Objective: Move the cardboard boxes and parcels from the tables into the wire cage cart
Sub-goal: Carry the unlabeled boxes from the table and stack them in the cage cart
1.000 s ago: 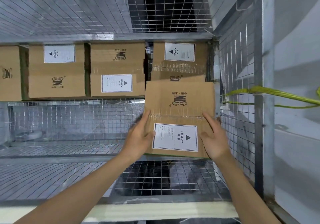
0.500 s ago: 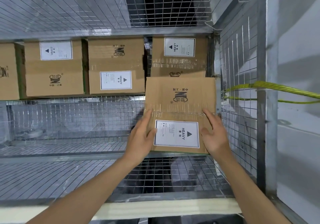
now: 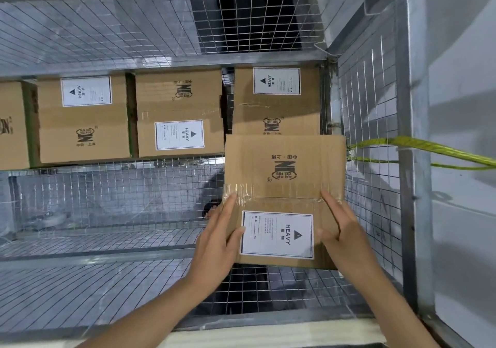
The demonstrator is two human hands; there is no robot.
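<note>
HEAVY-labelled cardboard box [image 3: 284,175] carried inside the wire cage cart [image 3: 370,100], long axis pointing away toward the back row, far edge overlapping the back-right box [image 3: 276,106] in view, right side just beside the mesh wall. Two-handed grip on the near half: left hand [image 3: 217,243] and right hand [image 3: 346,237] flat against opposite sides, fingers straight, thumbs on top. Probably next: down and forward, against that back box, neither hand nearer
</note>
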